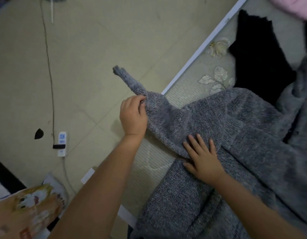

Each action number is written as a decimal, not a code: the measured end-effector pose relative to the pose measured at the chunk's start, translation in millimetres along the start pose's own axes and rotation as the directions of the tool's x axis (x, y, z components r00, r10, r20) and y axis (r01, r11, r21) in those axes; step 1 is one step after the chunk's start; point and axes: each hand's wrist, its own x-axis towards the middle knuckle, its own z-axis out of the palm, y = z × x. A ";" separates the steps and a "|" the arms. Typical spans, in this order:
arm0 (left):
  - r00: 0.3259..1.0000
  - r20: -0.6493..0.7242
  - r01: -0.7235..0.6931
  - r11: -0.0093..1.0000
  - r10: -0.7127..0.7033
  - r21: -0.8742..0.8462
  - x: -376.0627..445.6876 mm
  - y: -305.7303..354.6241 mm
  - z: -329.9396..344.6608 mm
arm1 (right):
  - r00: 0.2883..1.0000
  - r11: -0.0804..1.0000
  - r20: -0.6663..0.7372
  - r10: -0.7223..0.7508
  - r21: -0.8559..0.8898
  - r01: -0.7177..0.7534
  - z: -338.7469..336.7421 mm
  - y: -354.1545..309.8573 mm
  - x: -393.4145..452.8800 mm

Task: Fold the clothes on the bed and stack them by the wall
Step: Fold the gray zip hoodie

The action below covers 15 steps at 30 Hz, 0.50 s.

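A grey knitted cardigan [235, 135] lies spread over the bed's edge. My left hand [133, 116] grips its sleeve [132, 85], which sticks out over the floor with the cuff pointing up-left. My right hand [202, 157] lies flat with fingers spread on the cardigan's body near the armpit fold, pressing it down. A black garment [258, 54] lies further back on the bed, partly under the grey one. A pink garment [294, 6] shows at the top right corner.
The bed [192, 90] has a pale woven mat with embroidered flowers and a white frame edge [206, 44]. On the tiled floor [97, 40] lie a white power strip [62, 144] with a cable and a printed cloth [28, 209] at bottom left.
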 end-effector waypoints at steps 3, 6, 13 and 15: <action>0.957 -0.094 -0.283 0.953 0.274 -0.112 22.5 57.8 -11.1 | 0.993 0.985 -0.111 0.043 0.172 -0.024 -11.2 8.8 -22.7; 0.810 -0.133 -0.584 0.765 0.571 -0.270 26.1 137.0 -3.7 | 0.945 0.890 -0.202 0.256 0.430 -0.149 -11.5 28.6 -60.8; 0.472 0.009 -0.723 0.393 0.881 -0.567 -98.0 290.4 71.7 | 0.420 0.069 0.060 0.905 0.956 -0.286 47.3 87.0 -187.9; 0.324 0.210 -0.628 0.376 0.922 -0.681 -153.5 304.2 96.2 | 0.299 -0.127 0.202 0.933 0.960 -0.251 71.9 96.7 -222.7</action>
